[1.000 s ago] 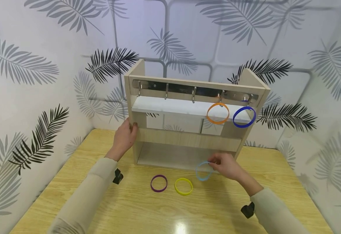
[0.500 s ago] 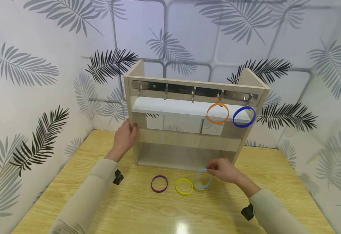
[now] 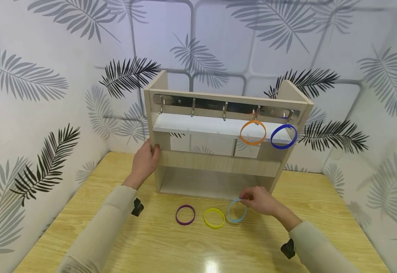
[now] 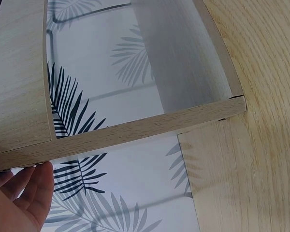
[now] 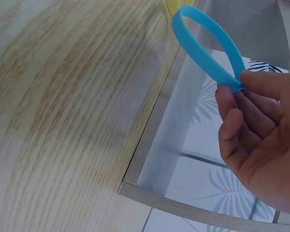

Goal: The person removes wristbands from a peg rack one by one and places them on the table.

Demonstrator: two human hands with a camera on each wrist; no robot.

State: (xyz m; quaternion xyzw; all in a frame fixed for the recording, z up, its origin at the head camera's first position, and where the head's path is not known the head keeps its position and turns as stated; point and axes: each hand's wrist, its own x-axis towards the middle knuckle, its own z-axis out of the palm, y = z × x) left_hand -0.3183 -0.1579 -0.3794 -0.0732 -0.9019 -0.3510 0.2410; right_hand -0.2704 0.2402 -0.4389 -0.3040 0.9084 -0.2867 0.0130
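1. One light-blue band is pinched by its upper-right rim between the right hand's thumb and fingers.
2. From that grip, the loop is angled down and leftward, beside the yellow band.
3. The shelf unit's left side is held by the left hand, well apart.

my feed: shelf at twelve, bands on the table at its six, hooked bands at three o'clock.

A small black fitting sits beside each pale cream sleeve.
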